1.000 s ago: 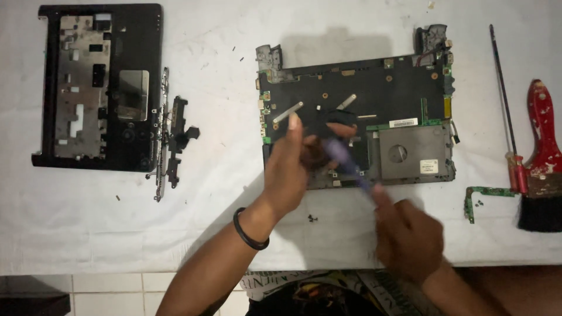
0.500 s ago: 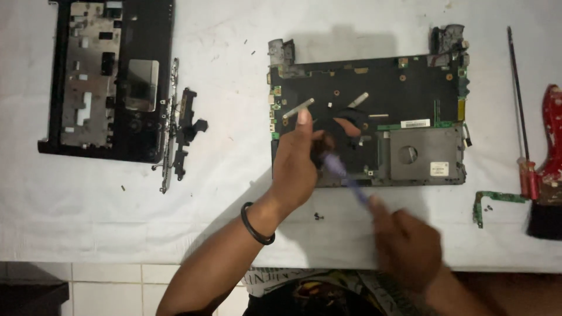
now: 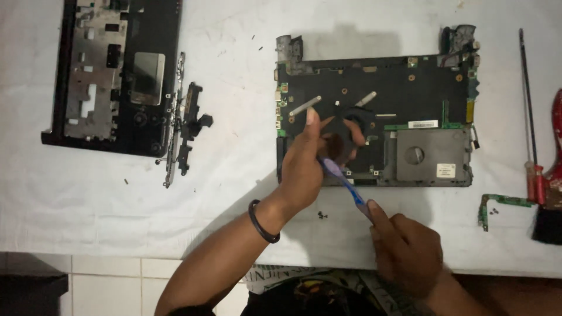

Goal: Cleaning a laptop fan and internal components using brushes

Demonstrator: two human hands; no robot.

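One opened laptop base (image 3: 404,99) lies mid-table; the left hand (image 3: 304,164) presses its fan (image 3: 351,131), fingers spread, while the right hand (image 3: 407,251) grips one blue tool (image 3: 342,178). Two screwdrivers (image 3: 527,105) lie right.

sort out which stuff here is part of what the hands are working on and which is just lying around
In use:
- left hand on the fan area of the opened laptop base
- right hand holding the blue-handled tool

Lying about:
- black laptop cover
- hinge bracket parts
- long screwdriver
- red-handled brush
- small green circuit strip
- loose screws
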